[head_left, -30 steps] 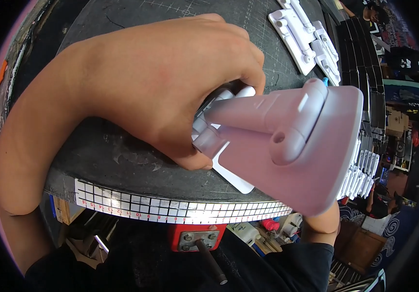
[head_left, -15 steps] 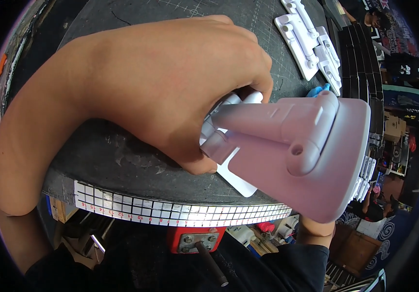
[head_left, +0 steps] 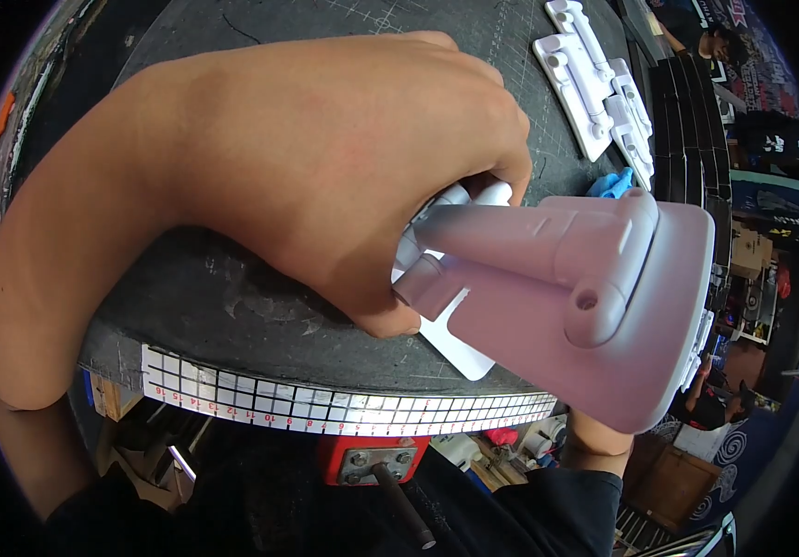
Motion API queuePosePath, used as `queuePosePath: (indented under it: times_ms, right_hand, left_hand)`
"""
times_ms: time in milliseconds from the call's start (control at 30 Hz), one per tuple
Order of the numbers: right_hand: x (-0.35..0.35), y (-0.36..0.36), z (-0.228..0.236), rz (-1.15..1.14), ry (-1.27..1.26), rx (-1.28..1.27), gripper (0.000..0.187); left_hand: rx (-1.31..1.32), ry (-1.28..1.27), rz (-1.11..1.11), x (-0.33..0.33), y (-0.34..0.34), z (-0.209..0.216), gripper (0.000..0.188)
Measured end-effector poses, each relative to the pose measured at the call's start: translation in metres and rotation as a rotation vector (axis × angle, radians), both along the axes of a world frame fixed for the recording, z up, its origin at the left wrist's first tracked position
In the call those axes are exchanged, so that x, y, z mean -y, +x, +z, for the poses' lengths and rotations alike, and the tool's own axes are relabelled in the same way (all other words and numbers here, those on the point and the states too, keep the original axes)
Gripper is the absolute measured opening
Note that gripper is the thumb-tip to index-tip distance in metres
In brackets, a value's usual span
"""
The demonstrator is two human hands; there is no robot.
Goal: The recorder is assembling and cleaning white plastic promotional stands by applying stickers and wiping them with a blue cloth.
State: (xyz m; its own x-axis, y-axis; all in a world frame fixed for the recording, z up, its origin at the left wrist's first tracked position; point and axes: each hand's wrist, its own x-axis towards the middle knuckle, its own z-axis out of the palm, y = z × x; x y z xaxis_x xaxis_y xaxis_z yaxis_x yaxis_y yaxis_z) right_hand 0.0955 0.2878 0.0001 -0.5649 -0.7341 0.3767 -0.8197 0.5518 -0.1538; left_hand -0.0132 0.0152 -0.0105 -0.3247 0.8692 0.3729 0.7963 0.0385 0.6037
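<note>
My left hand (head_left: 325, 176) fills the middle of the view, resting on the black cutting mat (head_left: 232, 306). Its fingers are curled around a white plastic part (head_left: 460, 197) with a flat white tab (head_left: 455, 348) that sticks out toward the table's edge. A large pale pink plastic piece (head_left: 585, 316), wide at the near end and narrow at the far end, is held above the mat with its narrow end against the white part. Behind the pink piece, only the wrist of my right hand (head_left: 594, 441) shows; its fingers are hidden as it holds the piece from below.
Several white moulded plastic parts (head_left: 594, 84) lie at the mat's far right, with a small blue object (head_left: 611, 183) nearer. A white ruler strip (head_left: 325, 408) runs along the table's front edge, above a red clamp (head_left: 372, 459). Black stacked trays (head_left: 687, 111) stand at the right.
The pink piece has shifted to the right and turned a little, so more of its top face shows. My left hand has stayed on the white part.
</note>
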Motion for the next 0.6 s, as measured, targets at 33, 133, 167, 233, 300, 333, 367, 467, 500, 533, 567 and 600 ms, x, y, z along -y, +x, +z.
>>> queuePosePath:
  times_ms: [33, 133, 167, 233, 300, 333, 367, 467, 500, 533, 567, 600]
  right_hand:
    - [-0.001, 0.001, -0.006, 0.008, 0.005, 0.001, 0.039]
    - [-0.005, 0.001, -0.015, 0.020, -0.016, -0.017, 0.039]
    - [-0.007, 0.002, -0.016, 0.021, -0.025, -0.021, 0.039]
    - [-0.008, 0.003, -0.017, 0.018, -0.043, -0.026, 0.039]
    - [-0.008, 0.003, -0.016, 0.011, -0.061, -0.026, 0.039]
    - [-0.008, 0.003, -0.016, 0.007, -0.070, -0.026, 0.040]
    - [-0.007, 0.003, -0.017, 0.010, -0.059, -0.024, 0.040]
    - [-0.007, 0.001, -0.016, 0.026, -0.002, -0.019, 0.040]
    - [-0.006, 0.000, -0.017, 0.032, 0.011, -0.018, 0.040]
    - [-0.007, 0.001, -0.014, 0.036, 0.007, -0.021, 0.041]
    - [-0.007, 0.001, -0.014, 0.038, 0.003, -0.021, 0.041]
    - [-0.007, 0.002, -0.012, 0.040, -0.001, -0.021, 0.042]
  left_hand:
    - [0.000, -0.001, -0.001, 0.000, 0.000, 0.000, 0.066]
    - [0.005, -0.002, -0.004, 0.000, 0.000, 0.000, 0.066]
    - [0.015, -0.008, 0.000, 0.000, 0.000, -0.001, 0.067]
    - [0.005, -0.010, 0.001, 0.000, 0.000, -0.001, 0.068]
    - [0.006, -0.008, -0.005, 0.000, -0.001, -0.002, 0.068]
    - [0.008, -0.001, -0.012, 0.000, -0.001, -0.003, 0.068]
    - [0.011, 0.007, -0.016, -0.001, -0.001, -0.003, 0.068]
    - [0.003, 0.117, -0.042, -0.002, -0.001, -0.005, 0.068]
    - [-0.003, 0.134, -0.046, -0.003, -0.001, -0.005, 0.067]
    - [-0.017, 0.122, -0.044, -0.003, -0.001, -0.004, 0.067]
    - [-0.023, 0.111, -0.042, -0.003, -0.001, -0.003, 0.067]
    - [-0.029, 0.101, -0.040, -0.002, -0.001, -0.002, 0.067]
